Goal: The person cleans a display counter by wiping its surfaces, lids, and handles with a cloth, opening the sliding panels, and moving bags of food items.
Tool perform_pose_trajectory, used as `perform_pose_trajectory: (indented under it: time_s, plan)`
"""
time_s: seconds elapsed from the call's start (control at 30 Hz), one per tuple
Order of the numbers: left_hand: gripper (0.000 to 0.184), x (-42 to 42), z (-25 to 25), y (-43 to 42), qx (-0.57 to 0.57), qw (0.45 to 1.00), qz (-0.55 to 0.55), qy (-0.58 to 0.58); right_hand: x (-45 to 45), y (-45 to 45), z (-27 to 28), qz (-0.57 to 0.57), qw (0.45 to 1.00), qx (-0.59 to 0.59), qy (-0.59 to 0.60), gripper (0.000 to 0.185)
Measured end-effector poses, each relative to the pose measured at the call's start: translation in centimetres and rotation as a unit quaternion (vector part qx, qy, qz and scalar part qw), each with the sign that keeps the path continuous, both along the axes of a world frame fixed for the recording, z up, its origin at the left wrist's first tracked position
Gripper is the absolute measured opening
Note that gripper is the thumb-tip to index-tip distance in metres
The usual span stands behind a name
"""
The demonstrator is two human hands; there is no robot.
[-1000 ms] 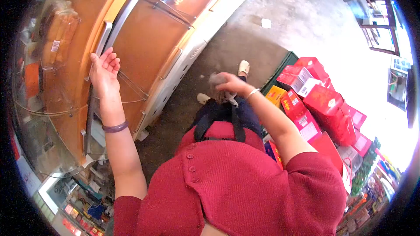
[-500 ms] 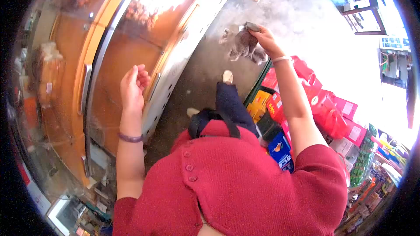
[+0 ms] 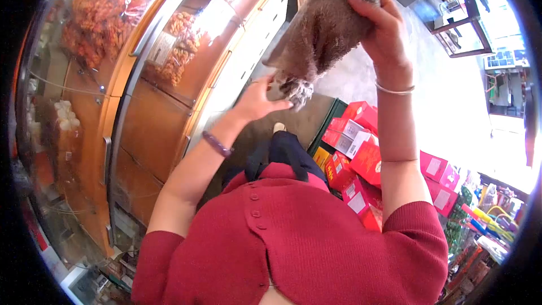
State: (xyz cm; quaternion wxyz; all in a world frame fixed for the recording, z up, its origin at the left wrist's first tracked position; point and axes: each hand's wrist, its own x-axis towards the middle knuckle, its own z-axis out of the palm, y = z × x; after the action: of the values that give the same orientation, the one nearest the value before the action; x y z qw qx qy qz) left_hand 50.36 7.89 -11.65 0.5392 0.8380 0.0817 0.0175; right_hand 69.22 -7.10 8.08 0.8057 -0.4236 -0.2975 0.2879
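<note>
A greyish-brown plush cloth (image 3: pixel 330 28) hangs in a bunch high in front of me. My right hand (image 3: pixel 389 31) grips its upper right part, the thumb lying across the fabric. Close to the cloth's crumpled, lighter lower end is my left hand (image 3: pixel 259 100), its thumb and fingers spread apart. Some of its fingertips are partly behind the cloth, and I cannot tell whether they touch it. A purple bangle is on the left wrist and a pale one on the right.
Glass-fronted wooden cabinets (image 3: pixel 152 101) with bagged dried goods line my left. Red and pink boxes (image 3: pixel 367 161) are stacked on my right, beside a dark green edge. A glass-paned case (image 3: pixel 463 20) stands farther back. Grey floor (image 3: pixel 418 39) runs between.
My right hand has brought the cloth up and nearer to me, and it hangs larger in view. My left hand has moved right and up from beside the cabinet to the cloth's lower end.
</note>
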Motion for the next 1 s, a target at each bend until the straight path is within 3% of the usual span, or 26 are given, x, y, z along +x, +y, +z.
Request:
perform_pose_trajectory:
  time_s: [0.07, 0.13, 0.17, 0.2, 0.27, 0.33, 0.4, 0.43, 0.47, 0.53, 0.57, 0.6, 0.67, 0.73, 0.8, 0.83, 0.87, 0.93, 0.97, 1.0]
  plan:
    - [0.056, 2.3, 3.1, -1.9, -0.17, 0.984, -0.018, 0.047, 0.6, 0.3, 2.5, -0.022, 0.999, 0.014, -0.028, 0.037]
    - [0.048, 4.1, 2.8, -1.5, -0.166, 0.982, 0.019, 0.088, 1.5, 0.0, 4.3, -0.034, 0.997, 0.029, -0.054, 0.052]
    - [0.04, 5.0, 2.6, -1.2, -0.166, 0.976, 0.056, 0.128, 2.6, -0.5, 4.2, -0.086, 0.992, 0.012, -0.089, 0.051]
    - [0.035, 5.1, 3.4, -0.7, -0.348, 0.93, 0.053, 0.105, 6.5, -2.4, 1.7, -0.185, 0.979, -0.028, -0.086, 0.038]
    - [0.035, 5.6, 4.6, 1.4, -0.514, 0.846, 0.099, 0.096, 10.3, -4.9, 1.4, -0.197, 0.979, 0.017, -0.039, 0.038]
    - [0.04, 6.0, 7.2, 3.8, -0.555, 0.8, 0.17, 0.151, 15.1, -8.5, -0.5, 0.055, 0.98, 0.19, 0.026, 0.038]
    - [0.041, 6.6, 7.4, 6.5, -0.636, 0.759, 0.137, -0.001, 17.2, -11.1, -2.8, 0.008, 0.979, 0.202, 0.031, 0.04]
    - [0.043, 6.9, 7.1, 7.9, -0.707, 0.699, 0.101, -0.033, 19.2, -12.9, -5.1, 0.012, 0.979, 0.196, 0.046, 0.04]
    - [0.047, 7.6, 7.0, 9.0, -0.684, 0.714, 0.143, -0.042, 20.9, -14.2, -7.4, 0.016, 0.98, 0.189, 0.06, 0.041]
    - [0.047, 8.8, 9.7, 10.2, -0.719, 0.692, 0.035, -0.046, 21.0, -14.8, -9.9, -0.146, 0.985, -0.093, -0.014, 0.041]
    - [0.048, 10.0, 10.3, 10.6, -0.743, 0.668, 0.008, -0.042, 20.5, -14.4, -11.0, -0.134, 0.968, -0.206, -0.051, 0.041]
    - [0.048, 10.8, 11.1, 10.5, -0.715, 0.695, 0.023, -0.066, 20.1, -13.3, -12.1, -0.122, 0.937, -0.313, -0.091, 0.041]
    - [0.048, 12.7, 12.1, 10.6, -0.731, 0.679, -0.001, -0.069, 18.7, -10.8, -14.0, -0.077, 0.877, -0.449, -0.154, 0.041]
    - [0.047, 14.8, 13.4, 10.7, -0.745, 0.665, -0.013, -0.062, 16.8, -6.7, -13.2, -0.111, 0.776, -0.556, -0.275, 0.047]
    - [0.046, 16.4, 14.6, 10.6, -0.758, 0.651, -0.04, -0.008, 15.0, -1.6, -11.2, -0.012, 0.925, -0.379, -0.031, 0.05]
    - [0.045, 17.3, 14.1, 10.6, -0.75, 0.659, -0.048, 0.015, 14.5, 0.0, -12.0, 0.089, 0.964, -0.221, 0.122, 0.051]
    - [0.043, 18.9, 11.4, 10.4, -0.781, 0.622, -0.049, 0.024, 14.1, 2.2, -12.9, 0.201, 0.94, -0.051, 0.269, 0.052]
    - [0.039, 21.6, 7.9, 10.1, -0.747, 0.659, -0.083, -0.038, 11.8, 6.5, -11.3, 0.104, 0.959, -0.068, 0.254, 0.051]
    - [0.037, 21.6, 10.3, 9.5, -0.795, 0.585, -0.157, -0.031, 12.5, 7.1, -12.3, 0.09, 0.98, -0.093, 0.15, 0.049]
    - [0.037, 22.7, 8.7, 9.3, -0.78, 0.619, -0.094, -0.006, 13.2, 7.8, -13.4, 0.066, 0.99, -0.119, 0.047, 0.047]
